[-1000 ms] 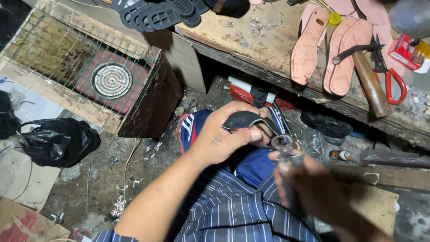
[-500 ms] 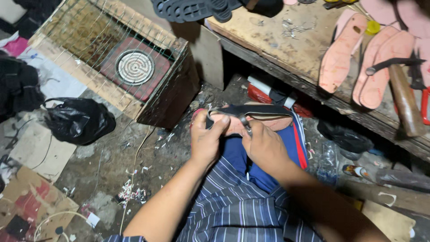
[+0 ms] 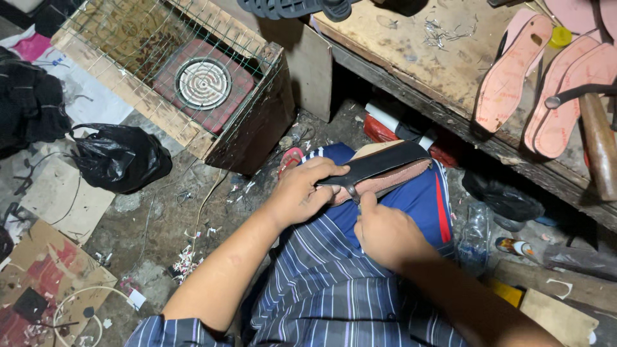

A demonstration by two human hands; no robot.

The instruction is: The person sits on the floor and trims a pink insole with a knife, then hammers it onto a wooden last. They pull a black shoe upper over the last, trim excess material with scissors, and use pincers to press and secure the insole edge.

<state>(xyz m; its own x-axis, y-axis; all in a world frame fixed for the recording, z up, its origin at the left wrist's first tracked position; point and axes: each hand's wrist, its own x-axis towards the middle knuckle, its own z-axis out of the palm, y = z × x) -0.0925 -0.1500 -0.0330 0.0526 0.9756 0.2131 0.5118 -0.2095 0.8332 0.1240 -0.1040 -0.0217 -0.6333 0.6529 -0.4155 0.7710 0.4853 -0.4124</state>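
A shoe sole [image 3: 392, 172], pink underneath with a black upper layer, lies across my lap over blue shorts. My left hand [image 3: 307, 191] grips its near end from the left, fingers wrapped over the black layer. My right hand [image 3: 384, 231] sits just below the sole, thumb up against its edge; whether it holds a small tool is hidden by the fingers.
A wooden workbench [image 3: 411, 58] runs along the top right with several pink soles [image 3: 511, 77], a hammer handle [image 3: 599, 144] and a dark sandal [image 3: 295, 8]. A wire-topped wooden crate [image 3: 173, 83] stands at upper left, a black plastic bag [image 3: 119, 157] beside it, cardboard scraps on the floor.
One second ago my right hand held scissors at the sole; now no scissors show. Both hands closed onto the sole, which now lies tilted across my lap. The view shifted left.
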